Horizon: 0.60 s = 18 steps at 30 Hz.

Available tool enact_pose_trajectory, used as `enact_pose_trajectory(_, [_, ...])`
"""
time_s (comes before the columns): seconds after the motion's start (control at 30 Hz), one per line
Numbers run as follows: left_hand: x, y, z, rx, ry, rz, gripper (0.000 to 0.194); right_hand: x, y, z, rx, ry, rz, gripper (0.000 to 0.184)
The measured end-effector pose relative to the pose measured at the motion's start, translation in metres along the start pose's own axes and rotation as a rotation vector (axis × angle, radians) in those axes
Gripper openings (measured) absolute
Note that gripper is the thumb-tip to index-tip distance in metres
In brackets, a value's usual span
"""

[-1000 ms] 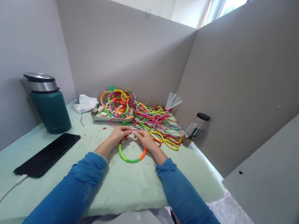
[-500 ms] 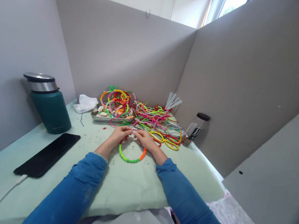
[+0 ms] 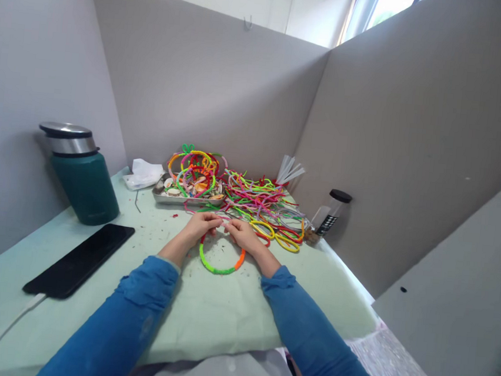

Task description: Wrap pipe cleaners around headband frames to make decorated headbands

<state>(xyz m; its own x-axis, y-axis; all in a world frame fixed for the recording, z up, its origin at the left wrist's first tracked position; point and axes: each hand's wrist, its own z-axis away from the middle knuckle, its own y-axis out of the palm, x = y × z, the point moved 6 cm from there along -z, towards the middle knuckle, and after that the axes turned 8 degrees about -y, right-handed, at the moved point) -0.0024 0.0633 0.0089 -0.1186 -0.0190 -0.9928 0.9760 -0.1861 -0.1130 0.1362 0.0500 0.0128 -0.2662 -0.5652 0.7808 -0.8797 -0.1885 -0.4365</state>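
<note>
A ring of coloured pipe cleaners (image 3: 216, 270), green, orange and red, lies in front of me with its near side towards me. My left hand (image 3: 202, 226) pinches the ring's far side from the left, its fingers closed. From the right, my right hand (image 3: 241, 234) pinches the same far part, fingertips close to those of the left. A bit of pale pink shows between the fingertips; the fingers hide most of the ring there. Just beyond my hands lies a tangled pile of pipe cleaners (image 3: 259, 192) in many colours.
A metal tray (image 3: 187, 201) holds shells and several finished-looking pipe cleaner rings (image 3: 197, 168). Left are a teal bottle (image 3: 84, 187), a black phone (image 3: 79, 260) on a white cable, and a white tissue pack (image 3: 144, 173). A clear black-lidded jar (image 3: 328, 219) and white strips (image 3: 290, 171) stand right.
Almost nothing differs. Both hands keep their grip on the ring, with only tiny shifts of the fingertips.
</note>
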Motion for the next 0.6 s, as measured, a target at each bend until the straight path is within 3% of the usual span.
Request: enact_pose_trajectory(0.6, [-0.0051, -0.0010, 0.0017, -0.083, -0.006, 0.007, 0.027, 0.0018, 0.0002, 0.0003, -0.007, 0.007, 0.018, 0.032])
